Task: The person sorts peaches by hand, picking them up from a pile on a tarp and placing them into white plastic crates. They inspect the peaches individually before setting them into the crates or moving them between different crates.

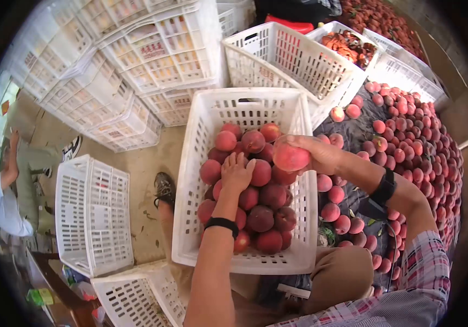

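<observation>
In front of me stands a white plastic crate (247, 97), partly filled with red peaches (260, 219). My right hand (321, 154) grips a large pinkish-red peach (290, 156) above the crate's right side. Inside the crate, my left hand (236, 175) lies on top of the fruit with its fingers spread, touching peaches and holding none. Its palm side is hidden. Dark bands circle both wrists.
A big heap of peaches (424, 136) spreads over dark sheeting on the right. Stacked full crates (155, 52) rise at back left. Another white crate (294, 54) adjoins mine behind. Crates (93, 218) stand on the left floor, near a seated person (10, 191).
</observation>
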Demonstrator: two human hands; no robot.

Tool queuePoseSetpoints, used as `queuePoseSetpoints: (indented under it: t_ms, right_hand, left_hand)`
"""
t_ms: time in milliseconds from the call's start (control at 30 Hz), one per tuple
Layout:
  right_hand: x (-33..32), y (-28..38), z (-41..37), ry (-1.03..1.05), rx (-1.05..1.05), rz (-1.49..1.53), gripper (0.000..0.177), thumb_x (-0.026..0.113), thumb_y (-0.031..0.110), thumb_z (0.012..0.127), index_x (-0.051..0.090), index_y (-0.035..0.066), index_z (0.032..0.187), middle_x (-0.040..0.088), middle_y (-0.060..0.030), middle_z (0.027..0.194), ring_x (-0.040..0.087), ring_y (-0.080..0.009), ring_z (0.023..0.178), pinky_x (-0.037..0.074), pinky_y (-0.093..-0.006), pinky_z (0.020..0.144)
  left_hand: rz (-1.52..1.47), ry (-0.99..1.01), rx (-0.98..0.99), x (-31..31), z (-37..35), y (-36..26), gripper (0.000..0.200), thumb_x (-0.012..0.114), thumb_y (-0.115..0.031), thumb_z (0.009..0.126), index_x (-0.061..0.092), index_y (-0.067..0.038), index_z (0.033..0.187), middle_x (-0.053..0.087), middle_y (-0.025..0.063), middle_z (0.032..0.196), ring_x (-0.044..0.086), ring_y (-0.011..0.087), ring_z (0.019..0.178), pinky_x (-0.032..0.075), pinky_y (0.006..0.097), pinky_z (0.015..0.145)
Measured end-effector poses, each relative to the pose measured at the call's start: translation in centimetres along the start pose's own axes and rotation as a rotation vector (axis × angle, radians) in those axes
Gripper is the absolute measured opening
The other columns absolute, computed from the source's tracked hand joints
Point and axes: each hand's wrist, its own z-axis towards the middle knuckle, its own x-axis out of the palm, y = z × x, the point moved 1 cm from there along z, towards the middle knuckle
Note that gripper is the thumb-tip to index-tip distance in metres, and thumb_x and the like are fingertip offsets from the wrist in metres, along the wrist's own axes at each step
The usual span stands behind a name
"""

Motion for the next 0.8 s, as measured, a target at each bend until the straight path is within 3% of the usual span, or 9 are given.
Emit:
queuePoseSetpoints:
  t_ms: [67,133,300,400,467,600,667,733,800]
  right_hand:
    - [0.0,-0.2,-0.8,-0.006,0.09,0.064,0.055,0.055,0.06,0.085,0.053,0.016,0.118,0.057,-0.0008,0.108,0.059,-0.0115,0.087,0.049,-0.0235,0.059]
    - [0.2,0.1,-1.9,-0.042,0.081,0.072,0.058,0.057,0.061,0.083,0.051,0.018,0.122,0.057,-0.0003,0.11,0.058,-0.0122,0.091,0.049,-0.0248,0.061]
    - [-1.2,0.1,-2.8,-0.017,0.093,0.045,0.067,0.058,0.057,0.083,0.041,0.021,0.137,0.045,-0.002,0.133,0.043,-0.0165,0.118,0.039,-0.0372,0.09]
    - [-1.3,0.1,-2.3,-0.108,0.036,-0.007,0.066,0.061,0.053,0.082,0.046,0.015,0.134,0.057,-0.0002,0.119,0.054,-0.0126,0.099,0.042,-0.0251,0.074]
    - [-1.2,-0.4,-1.7,-0.125,0.045,0.03,0.065,0.063,0.054,0.08,0.047,0.016,0.129,0.059,-0.0019,0.111,0.056,-0.0125,0.087,0.043,-0.0251,0.065]
    - [-0.7,-1.4,-0.7,-0.137,0.079,-0.065,0.064,0.063,0.054,0.079,0.048,0.016,0.129,0.059,-0.0017,0.108,0.057,-0.0125,0.082,0.044,-0.0243,0.061]
    - [1.2,-0.8,-0.6,-0.119,0.092,-0.082,0.062,0.06,0.052,0.082,0.048,0.014,0.13,0.06,-0.0017,0.112,0.057,-0.0122,0.092,0.047,-0.0252,0.066]
    - [2.3,-0.6,-0.3,-0.172,0.089,-0.089,0.061,0.059,0.053,0.083,0.048,0.014,0.129,0.061,-0.0025,0.108,0.058,-0.0131,0.089,0.049,-0.0255,0.064]
    - [2.3,-0.6,0.2,-0.078,0.155,-0.044,0.06,0.057,0.055,0.084,0.048,0.014,0.126,0.061,-0.0037,0.105,0.061,-0.0147,0.082,0.05,-0.0264,0.061]
  left_hand:
    - [0.01,0.0,0.031,0.6,0.3,0.8,0.064,0.039,-0.054,0.092,0.045,-0.004,0.133,0.041,0.0209,0.139,0.036,0.0364,0.129,0.029,0.0468,0.107]
    - [0.005,-0.01,0.058,0.1,0.2,0.7,0.065,0.039,-0.054,0.092,0.046,-0.003,0.132,0.042,0.0213,0.137,0.037,0.0374,0.128,0.029,0.0473,0.107]
    - [-0.002,-0.046,0.02,0.6,0.1,0.4,0.064,0.04,-0.052,0.092,0.046,-0.003,0.132,0.043,0.0205,0.136,0.038,0.0375,0.127,0.029,0.0466,0.107]
    - [-0.012,0.016,-0.057,-0.4,0.0,-0.5,0.067,0.036,-0.055,0.092,0.044,-0.003,0.135,0.039,0.0207,0.141,0.035,0.0348,0.131,0.025,0.0449,0.11]
    - [-0.051,0.027,-0.084,-0.8,0.0,-0.8,0.069,0.039,-0.056,0.09,0.044,-0.003,0.134,0.041,0.02,0.139,0.035,0.0352,0.13,0.025,0.0471,0.109]
    - [-0.094,0.043,-0.088,-1.7,-0.3,-1.2,0.069,0.04,-0.056,0.09,0.045,-0.002,0.133,0.041,0.0211,0.138,0.035,0.035,0.13,0.026,0.0473,0.108]
    - [-0.104,0.047,-0.109,-1.9,-0.4,-1.1,0.07,0.04,-0.055,0.09,0.044,-0.002,0.134,0.039,0.0213,0.14,0.033,0.0351,0.131,0.024,0.0481,0.109]
    - [-0.136,0.067,-0.114,-2.1,-0.6,-1.3,0.071,0.039,-0.056,0.09,0.042,-0.002,0.136,0.036,0.0213,0.143,0.031,0.0353,0.133,0.021,0.0484,0.111]
    - [-0.147,0.095,-0.113,-2.2,-0.5,-1.3,0.072,0.039,-0.056,0.09,0.041,-0.002,0.137,0.035,0.0209,0.144,0.03,0.0357,0.134,0.021,0.0484,0.111]
